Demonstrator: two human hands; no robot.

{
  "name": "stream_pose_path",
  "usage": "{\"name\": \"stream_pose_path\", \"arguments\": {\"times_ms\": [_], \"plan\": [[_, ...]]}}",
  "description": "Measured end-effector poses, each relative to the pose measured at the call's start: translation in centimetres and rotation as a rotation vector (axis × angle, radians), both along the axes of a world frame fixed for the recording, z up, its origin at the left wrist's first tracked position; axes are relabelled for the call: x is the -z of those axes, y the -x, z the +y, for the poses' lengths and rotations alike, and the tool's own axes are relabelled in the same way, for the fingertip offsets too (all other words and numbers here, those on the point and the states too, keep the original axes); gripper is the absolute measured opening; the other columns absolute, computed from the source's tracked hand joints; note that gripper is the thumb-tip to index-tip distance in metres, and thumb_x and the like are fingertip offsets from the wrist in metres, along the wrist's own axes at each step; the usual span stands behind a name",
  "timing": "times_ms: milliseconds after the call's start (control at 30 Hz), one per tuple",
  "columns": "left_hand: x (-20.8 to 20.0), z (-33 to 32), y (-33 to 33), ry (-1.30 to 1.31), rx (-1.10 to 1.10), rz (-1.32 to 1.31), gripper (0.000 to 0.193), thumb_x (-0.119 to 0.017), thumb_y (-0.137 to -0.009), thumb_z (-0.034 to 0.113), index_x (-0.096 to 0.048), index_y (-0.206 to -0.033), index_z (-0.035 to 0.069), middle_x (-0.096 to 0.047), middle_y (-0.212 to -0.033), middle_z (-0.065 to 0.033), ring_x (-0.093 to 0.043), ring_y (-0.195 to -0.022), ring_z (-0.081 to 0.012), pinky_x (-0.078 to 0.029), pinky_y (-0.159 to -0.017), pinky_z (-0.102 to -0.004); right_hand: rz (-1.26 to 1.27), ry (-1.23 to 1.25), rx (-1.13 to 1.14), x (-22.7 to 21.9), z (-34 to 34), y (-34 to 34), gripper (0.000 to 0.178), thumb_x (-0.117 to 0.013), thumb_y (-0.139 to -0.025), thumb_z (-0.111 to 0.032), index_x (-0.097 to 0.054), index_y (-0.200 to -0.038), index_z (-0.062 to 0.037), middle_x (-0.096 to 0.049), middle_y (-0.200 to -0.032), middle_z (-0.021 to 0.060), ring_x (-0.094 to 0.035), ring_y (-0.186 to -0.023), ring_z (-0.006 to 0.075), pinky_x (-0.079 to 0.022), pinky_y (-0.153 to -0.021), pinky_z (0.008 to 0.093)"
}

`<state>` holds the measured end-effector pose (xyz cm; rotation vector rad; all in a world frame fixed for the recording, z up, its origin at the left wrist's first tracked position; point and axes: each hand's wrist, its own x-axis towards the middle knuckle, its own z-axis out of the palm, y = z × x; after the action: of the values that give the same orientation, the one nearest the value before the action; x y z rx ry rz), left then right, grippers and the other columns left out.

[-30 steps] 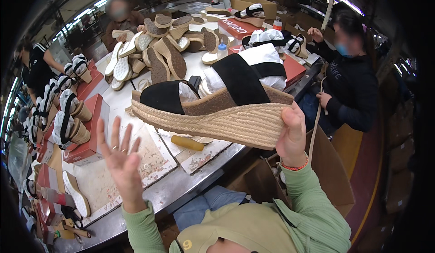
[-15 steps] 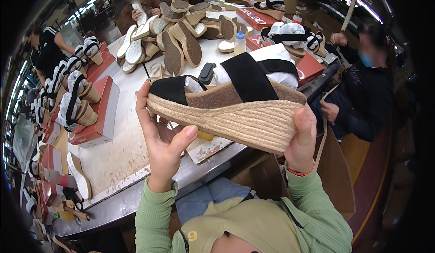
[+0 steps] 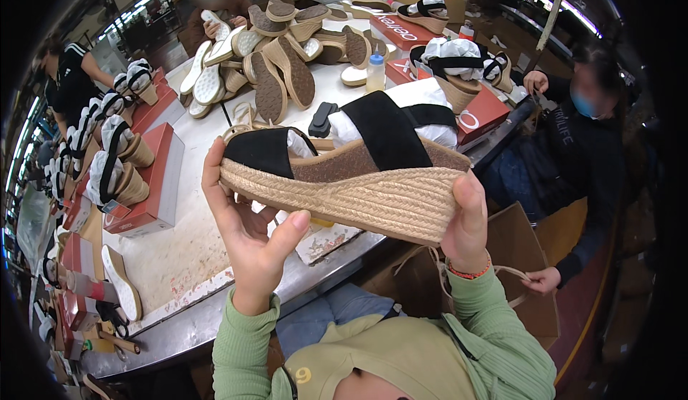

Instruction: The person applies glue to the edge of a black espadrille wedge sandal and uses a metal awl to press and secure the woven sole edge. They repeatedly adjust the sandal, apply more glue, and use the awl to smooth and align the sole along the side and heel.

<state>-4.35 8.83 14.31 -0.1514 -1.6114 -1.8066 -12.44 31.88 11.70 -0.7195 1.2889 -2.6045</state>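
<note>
Plainly holds the sandal [image 3: 347, 181] side-on above the table [image 3: 190, 239], toe to the left, with the right grip [image 3: 466, 224] clamped on its heel. Props the toe with the left grip [image 3: 254, 239], fingers against the end and thumb spread below; cannot tell about any clamping there. Faces a heap of soles [image 3: 295, 78] and a bottle [image 3: 375, 76] on the table's far part, a red box [image 3: 154, 196] with stuffed shoes [image 3: 134, 183] on the table's left, and a co-worker [image 3: 580, 149] with a cord [image 3: 512, 271] past the table's right edge.
</note>
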Motion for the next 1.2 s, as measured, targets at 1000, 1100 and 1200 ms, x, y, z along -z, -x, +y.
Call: {"name": "stream_pose_path", "arguments": {"times_ms": [1000,1100,1200], "plan": [[2.4,-4.2,-5.6,0.029,-0.584,-0.083,0.1,-0.071,-0.08,0.022,-0.009,-0.159,0.017,-0.04,-0.15,-0.0217,-0.047,-0.133,-0.038,-0.039,-0.108,-0.0521,0.525,-0.451,1.35,3.9,15.4,25.0,0.06,-0.085,-0.079,-0.009,-0.05,-0.126,0.0052,-0.065,-0.112,0.012,-0.064,-0.098,0.016,-0.051,-0.086,0.0271],[2.2,-4.3,-6.0,0.064,-0.599,-0.025,0.099,-0.069,-0.08,0.018,-0.01,-0.159,0.018,-0.039,-0.15,-0.0214,-0.05,-0.13,-0.0369,-0.041,-0.106,-0.0499,0.382,-0.67,1.177,5.7,14.6,25.3,0.072,-0.088,-0.074,-0.021,-0.051,-0.129,0.0055,-0.063,-0.123,0.0203,-0.064,-0.109,0.0221,-0.05,-0.092,0.0331],[2.1,-4.5,-6.1,0.038,-0.612,-0.022,0.098,-0.069,-0.08,0.017,-0.009,-0.159,0.018,-0.04,-0.15,-0.0212,-0.051,-0.128,-0.0359,-0.042,-0.105,-0.0476,0.632,-0.896,1.425,5.0,13.4,23.1,0.081,-0.09,-0.07,-0.025,-0.049,-0.132,0.0053,-0.06,-0.122,0.0231,-0.061,-0.113,0.0312,-0.047,-0.097,0.0395]]}}
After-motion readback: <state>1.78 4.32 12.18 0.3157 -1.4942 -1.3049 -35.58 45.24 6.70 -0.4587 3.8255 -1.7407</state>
